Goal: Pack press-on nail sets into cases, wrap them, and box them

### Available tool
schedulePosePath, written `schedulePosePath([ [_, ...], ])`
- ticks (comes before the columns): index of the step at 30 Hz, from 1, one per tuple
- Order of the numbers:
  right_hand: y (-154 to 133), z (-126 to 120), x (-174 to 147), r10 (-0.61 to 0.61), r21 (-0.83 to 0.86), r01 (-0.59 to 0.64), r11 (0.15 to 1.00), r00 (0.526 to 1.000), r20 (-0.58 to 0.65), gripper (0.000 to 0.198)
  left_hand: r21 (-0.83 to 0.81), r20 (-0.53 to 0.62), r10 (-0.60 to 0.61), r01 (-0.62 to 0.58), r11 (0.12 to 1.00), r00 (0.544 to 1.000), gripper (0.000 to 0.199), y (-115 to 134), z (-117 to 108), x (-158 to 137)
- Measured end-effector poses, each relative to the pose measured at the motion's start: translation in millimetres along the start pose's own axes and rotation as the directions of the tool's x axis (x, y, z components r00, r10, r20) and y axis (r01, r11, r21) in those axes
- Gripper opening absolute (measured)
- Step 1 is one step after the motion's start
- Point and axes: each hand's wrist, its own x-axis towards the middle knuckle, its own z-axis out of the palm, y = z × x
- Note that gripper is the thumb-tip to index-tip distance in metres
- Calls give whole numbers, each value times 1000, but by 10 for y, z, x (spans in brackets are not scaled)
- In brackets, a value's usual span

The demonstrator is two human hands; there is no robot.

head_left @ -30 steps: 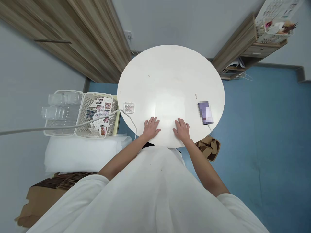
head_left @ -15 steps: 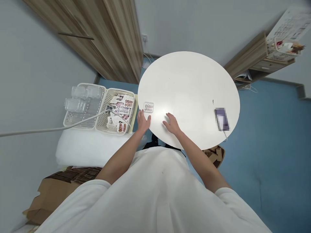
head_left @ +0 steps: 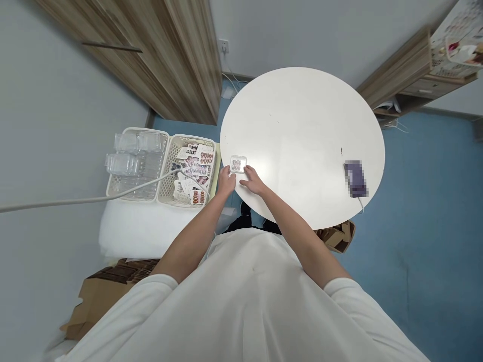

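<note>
A small clear plastic box (head_left: pixel 238 165), with a card of pinkish nail-shaped pieces visible in it, is at the near left edge of the round white table (head_left: pixel 302 120). My left hand (head_left: pixel 227 183) is closed at the box's near left corner, fingertips along its side and thumb by the near edge. From the other side, my right hand (head_left: pixel 253 182) has its fingertips on the near right corner, its thumb bent below. The box is gripped between both hands. Whether it is slightly raised from the tabletop I cannot tell.
Left of the table, one white basket (head_left: pixel 163 193) holds several clear plastic boxes (head_left: pixel 123 164); another basket (head_left: pixel 213 173) holds many cards of nail pieces (head_left: pixel 196 171). A white cable (head_left: pixel 113 195) crosses both. A blurred purple device (head_left: pixel 356 179) lies at the table's right.
My right hand has moved left to the box, and both hands now meet its sides. The box looks slightly shifted on the table. The whole view has shifted a little.
</note>
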Motion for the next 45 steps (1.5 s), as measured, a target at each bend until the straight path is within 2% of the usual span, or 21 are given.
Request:
schedulePosePath([
  [5, 159, -136, -148, -7, 61, 11, 998, 998, -55, 69, -67, 4, 29, -28, 997, 1000, 40, 92, 116, -161],
  [12, 545, -662, -620, -64, 36, 74, 997, 971, -229, 58, -168, 100, 127, -109, 980, 987, 35, 439, 592, -434],
  [18, 833, -1111, -1131, -123, -87, 99, 991, 933, -338, 52, -117, 176, 217, -199, 973, 960, 32, 644, 1034, -766],
  [25, 1225, -1469, -1536, -162, -156, 115, 981, 929, -334, 43, -61, 200, 274, -268, 962, 941, 28, 718, 1401, -1232],
  [32, 1519, -1569, -1689, -170, -166, 125, 978, 941, -293, 34, 26, 188, 260, -270, 963, 947, 26, 675, 1569, -1508],
  [37, 1560, -1578, -1751, -178, -223, 121, 967, 951, -254, 34, 87, 183, 262, -282, 956, 947, 27, 635, 1620, -1613],
  [41, 1560, -1549, -1776, -177, -268, 113, 957, 957, -228, 33, 157, 227, 270, -309, 938, 936, 26, 570, 1648, -1625],
  [45, 1556, -1513, -1792, -205, -325, 129, 937, 956, -210, 32, 280, 272, 322, -395, 875, 907, 28, 550, 1645, -1604],
])
